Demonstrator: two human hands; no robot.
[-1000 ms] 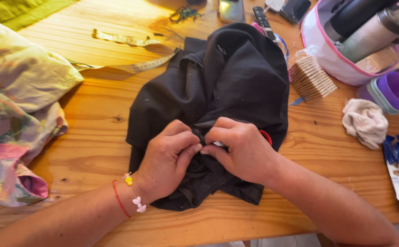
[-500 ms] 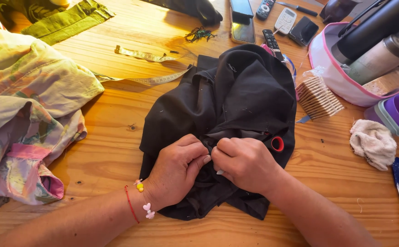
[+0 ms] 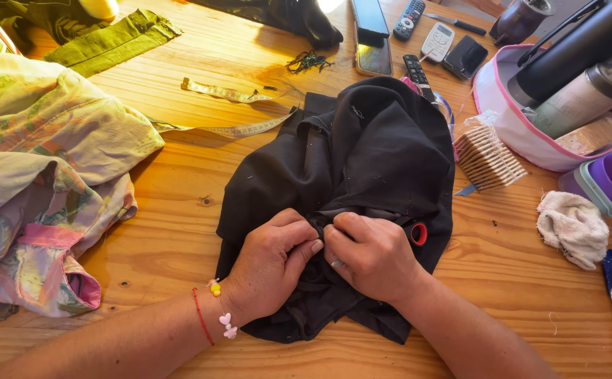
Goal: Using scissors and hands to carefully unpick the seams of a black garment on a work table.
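L hand (image 3: 274, 263), R hand (image 3: 372, 256) pinching black garment (image 3: 369, 154), wooden table (image 3: 172, 210)

Left hand: the left hand (image 3: 272, 267) rests on the crumpled black fabric garment (image 3: 362, 168), fingertips pinching a fold at its near middle; a red string bracelet with beads sits on the wrist.
Right hand: the right hand (image 3: 372, 256) presses on the same fold, thumb touching the left fingertips.
Beside the hands: a small red ring-shaped object (image 3: 418, 233) lies on the garment just right of the right hand.
Surface: wooden plank counter (image 3: 179, 203).
Left side: pale floral patterned cloth (image 3: 46, 175), heaped.
Behind: yellow measuring tape (image 3: 225, 92).
Right side: stack of square crackers (image 3: 487, 158), crumpled white rag (image 3: 572, 226), well apart from the hands.
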